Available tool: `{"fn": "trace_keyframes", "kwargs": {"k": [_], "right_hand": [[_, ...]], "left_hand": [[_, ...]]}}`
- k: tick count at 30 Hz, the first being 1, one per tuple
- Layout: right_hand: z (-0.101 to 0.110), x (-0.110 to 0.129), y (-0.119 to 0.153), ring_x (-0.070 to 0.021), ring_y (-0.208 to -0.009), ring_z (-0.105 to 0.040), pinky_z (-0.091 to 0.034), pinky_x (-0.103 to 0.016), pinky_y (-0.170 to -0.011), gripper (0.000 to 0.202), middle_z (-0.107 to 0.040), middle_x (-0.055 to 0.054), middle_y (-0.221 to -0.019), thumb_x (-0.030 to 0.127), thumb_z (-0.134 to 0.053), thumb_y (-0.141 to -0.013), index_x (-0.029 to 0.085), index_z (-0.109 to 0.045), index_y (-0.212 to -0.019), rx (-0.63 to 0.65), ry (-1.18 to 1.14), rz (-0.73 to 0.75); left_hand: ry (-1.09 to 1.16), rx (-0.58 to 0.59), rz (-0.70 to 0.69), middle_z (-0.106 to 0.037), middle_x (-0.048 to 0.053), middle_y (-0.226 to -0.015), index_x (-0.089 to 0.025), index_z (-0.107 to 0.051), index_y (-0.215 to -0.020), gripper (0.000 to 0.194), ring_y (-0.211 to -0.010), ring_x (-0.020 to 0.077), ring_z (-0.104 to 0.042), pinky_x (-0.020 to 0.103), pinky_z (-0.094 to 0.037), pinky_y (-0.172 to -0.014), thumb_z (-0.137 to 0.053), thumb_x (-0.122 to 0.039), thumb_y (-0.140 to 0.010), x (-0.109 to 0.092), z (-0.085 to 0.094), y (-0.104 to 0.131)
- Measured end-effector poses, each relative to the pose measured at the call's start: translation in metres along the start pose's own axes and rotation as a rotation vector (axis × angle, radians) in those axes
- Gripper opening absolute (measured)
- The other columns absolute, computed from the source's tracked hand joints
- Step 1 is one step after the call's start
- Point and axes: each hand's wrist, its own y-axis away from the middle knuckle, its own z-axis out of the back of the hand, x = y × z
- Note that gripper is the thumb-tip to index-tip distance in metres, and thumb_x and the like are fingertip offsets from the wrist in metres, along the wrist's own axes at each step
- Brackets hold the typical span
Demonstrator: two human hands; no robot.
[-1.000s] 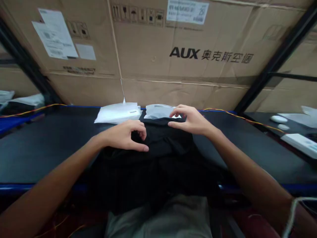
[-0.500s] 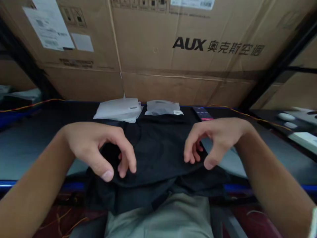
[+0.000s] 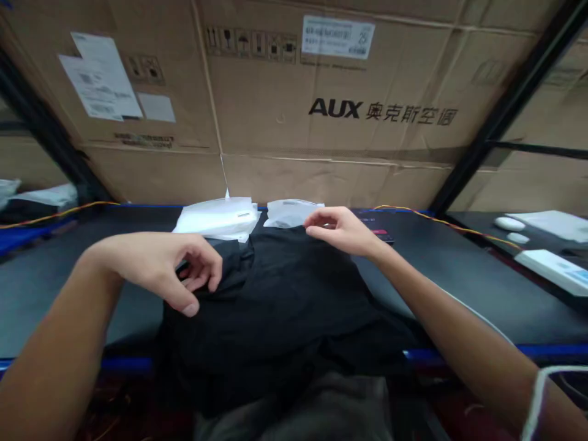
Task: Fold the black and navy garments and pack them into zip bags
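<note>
A black cloth garment (image 3: 294,300) lies spread on the dark tabletop, its near part hanging over the front edge toward my lap. My left hand (image 3: 160,266) hovers over the garment's left side, fingers curled and thumb apart, with nothing visible in it. At the garment's far edge, my right hand (image 3: 342,229) has thumb and forefinger brought together. Its fingertips meet where the cloth borders a frosted plastic bag (image 3: 289,212); which of these they pinch, if either, I cannot tell. Left of that bag lies another frosted plastic bag (image 3: 218,218).
Behind the table (image 3: 459,288) stands a large cardboard box (image 3: 275,122) marked AUX, between black rack posts. A phone (image 3: 381,234) lies partly hidden behind my right hand. A white box (image 3: 554,269) sits at the right, and a yellow-red wire (image 3: 427,215) runs along the back.
My right hand has moved away from me to the garment's far edge and its fingertips have closed. My left hand has shifted slightly left. The camera view has tilted up a little.
</note>
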Motion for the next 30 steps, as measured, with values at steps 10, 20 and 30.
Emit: {"fn": "trace_keyframes", "kwargs": {"k": [10,20,30], "right_hand": [[-0.014,-0.031,-0.043,-0.0310,-0.116,-0.061,-0.046,-0.042,-0.100,0.036,-0.064,-0.013,-0.128,0.032,-0.068,-0.080,0.020,-0.070,-0.114,0.011,0.627,0.034],[0.000,-0.020,-0.071,-0.0300,-0.095,-0.067,-0.050,-0.041,-0.081,0.028,-0.072,-0.015,-0.105,0.032,-0.042,-0.094,0.021,-0.066,-0.105,-0.446,0.518,-0.169],[0.016,0.002,-0.075,-0.0164,-0.071,-0.059,-0.045,-0.028,-0.066,0.016,-0.067,-0.004,-0.081,0.034,-0.059,-0.078,0.019,-0.059,-0.082,-0.580,-0.311,-0.062]], "left_hand": [[-0.125,0.052,-0.032,-0.054,-0.003,-0.059,-0.019,-0.072,-0.081,0.028,-0.056,0.0127,-0.050,0.021,-0.041,-0.053,-0.080,-0.040,-0.064,0.000,-0.007,-0.025],[0.154,-0.424,-0.293,-0.070,0.004,-0.084,-0.018,-0.069,-0.086,0.028,-0.081,0.0181,-0.065,0.030,-0.052,-0.077,-0.069,-0.045,-0.080,0.001,0.010,-0.050],[0.866,-0.637,-0.323,-0.070,0.009,-0.105,-0.018,-0.059,-0.103,0.044,-0.091,0.0185,-0.070,0.029,-0.054,-0.077,-0.078,-0.046,-0.075,0.005,-0.007,-0.120]]}}
